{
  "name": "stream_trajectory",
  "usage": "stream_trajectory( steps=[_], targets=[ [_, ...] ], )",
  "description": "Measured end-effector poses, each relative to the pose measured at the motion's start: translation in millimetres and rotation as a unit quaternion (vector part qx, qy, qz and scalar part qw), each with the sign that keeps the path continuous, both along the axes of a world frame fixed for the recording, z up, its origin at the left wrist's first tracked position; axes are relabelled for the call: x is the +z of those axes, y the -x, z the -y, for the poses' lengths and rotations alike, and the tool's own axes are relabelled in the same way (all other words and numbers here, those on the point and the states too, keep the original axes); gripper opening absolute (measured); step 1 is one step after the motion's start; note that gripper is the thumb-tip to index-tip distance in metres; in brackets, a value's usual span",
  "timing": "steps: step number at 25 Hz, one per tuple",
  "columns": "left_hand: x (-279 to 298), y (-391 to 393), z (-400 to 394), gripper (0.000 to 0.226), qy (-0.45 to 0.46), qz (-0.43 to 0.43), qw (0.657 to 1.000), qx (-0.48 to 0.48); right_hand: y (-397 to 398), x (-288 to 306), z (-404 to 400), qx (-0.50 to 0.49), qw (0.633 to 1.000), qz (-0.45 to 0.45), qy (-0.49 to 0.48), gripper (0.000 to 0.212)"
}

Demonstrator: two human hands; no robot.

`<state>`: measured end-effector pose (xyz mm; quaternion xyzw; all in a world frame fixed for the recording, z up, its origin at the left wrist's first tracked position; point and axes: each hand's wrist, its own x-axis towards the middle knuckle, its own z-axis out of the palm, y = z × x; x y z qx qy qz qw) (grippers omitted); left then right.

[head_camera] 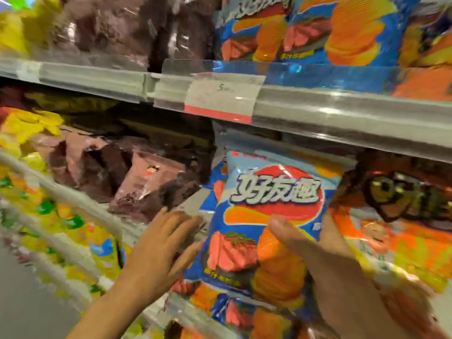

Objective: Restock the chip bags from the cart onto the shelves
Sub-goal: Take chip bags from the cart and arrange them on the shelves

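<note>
Grey metal shelving filled the whole view, seen from close up and much blurred by motion. An upper shelf rail (342, 111) ran slantwise across the frame, and a white price label (221, 95) with a red lower edge was clipped to its front; the print on it could not be read. Above that rail, dark brown bags (127, 28) were stacked at the left and blue bags with orange chips (313, 30) at the right. On the shelf below, more brown bags (137, 177) were lying tilted against one another, while yellow bags (29, 128) were seen at the far left and an orange bag (396, 231) at the right. A lower shelf edge (73, 199) slanted down past the left side, with yellow and green packets under it.

A blue chip bag (266, 216) was held upright in the gap between the brown bags and the orange bag, just under the upper rail. It was gripped by the right hand (325, 263), with the thumb laid across its front and the fingers hidden behind it. The left hand (159, 248) was spread flat with straight fingers, its fingertips touching the bag's left edge. More blue bags (234, 311) were seen below, on the next shelf down.
</note>
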<state>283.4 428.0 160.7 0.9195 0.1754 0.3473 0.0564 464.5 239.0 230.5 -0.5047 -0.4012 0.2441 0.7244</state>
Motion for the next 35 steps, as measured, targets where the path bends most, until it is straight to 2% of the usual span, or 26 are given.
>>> stream_trajectory(
  steps=[2,3,5,6,8,9,12,14,16,19,20,22,24,28,30,32,33,35],
  targets=[
    [-2,-2,-15,0.041,0.117,0.114,0.986,-0.042,0,-1,-16,-0.005,1.000,0.016,0.011,0.055],
    [0,-2,-25,0.037,0.198,0.171,0.964,-0.056,1,2,-28,-0.031,0.999,0.023,0.019,0.055],
    [11,-3,-41,0.044,0.341,0.253,0.901,-0.090,6,13,-56,-0.079,0.997,0.011,0.015,0.052],
    [13,-4,-47,0.053,0.382,0.252,0.882,-0.111,9,16,-69,-0.090,0.996,0.008,0.009,0.045],
    [21,-4,-51,0.070,0.383,0.211,0.886,-0.153,15,19,-89,-0.103,0.995,0.004,0.002,0.031],
    [25,-4,-51,0.070,0.374,0.188,0.892,-0.174,18,20,-96,-0.107,0.994,0.005,0.006,0.031],
    [33,-9,-57,0.056,0.392,0.153,0.880,-0.221,27,20,-116,-0.147,0.988,0.029,0.027,0.052],
    [35,-9,-64,0.055,0.398,0.154,0.872,-0.240,30,20,-122,-0.189,0.981,0.026,0.036,0.063],
    [35,-9,-69,0.046,0.395,0.128,0.877,-0.243,32,18,-122,-0.208,0.975,0.038,0.071,0.064],
    [31,-6,-70,0.033,0.377,0.078,0.892,-0.238,41,13,-112,-0.250,0.956,0.085,0.132,0.092],
    [32,-7,-70,0.034,0.381,0.072,0.892,-0.233,44,12,-107,-0.277,0.945,0.116,0.131,0.095],
    [35,-9,-70,0.045,0.394,0.059,0.891,-0.217,52,9,-99,-0.309,0.925,0.168,0.143,0.088],
    [40,-9,-68,0.055,0.398,0.036,0.893,-0.205,55,5,-93,-0.311,0.922,0.159,0.165,0.084],
    [45,-11,-63,0.056,0.403,0.016,0.895,-0.192,52,7,-89,-0.305,0.928,0.132,0.167,0.075],
    [45,-11,-62,0.072,0.392,-0.003,0.903,-0.176,52,8,-87,-0.293,0.929,0.138,0.179,0.070],
    [38,-10,-59,0.090,0.285,0.033,0.950,-0.125,51,6,-76,-0.341,0.900,0.208,0.176,0.067],
    [34,-10,-52,0.089,0.193,0.082,0.973,-0.100,48,3,-64,-0.405,0.861,0.259,0.169,0.065],
    [31,-10,-28,0.078,0.046,0.199,0.971,-0.123,41,-3,-34,-0.545,0.732,0.359,0.194,0.069]
  ],
)
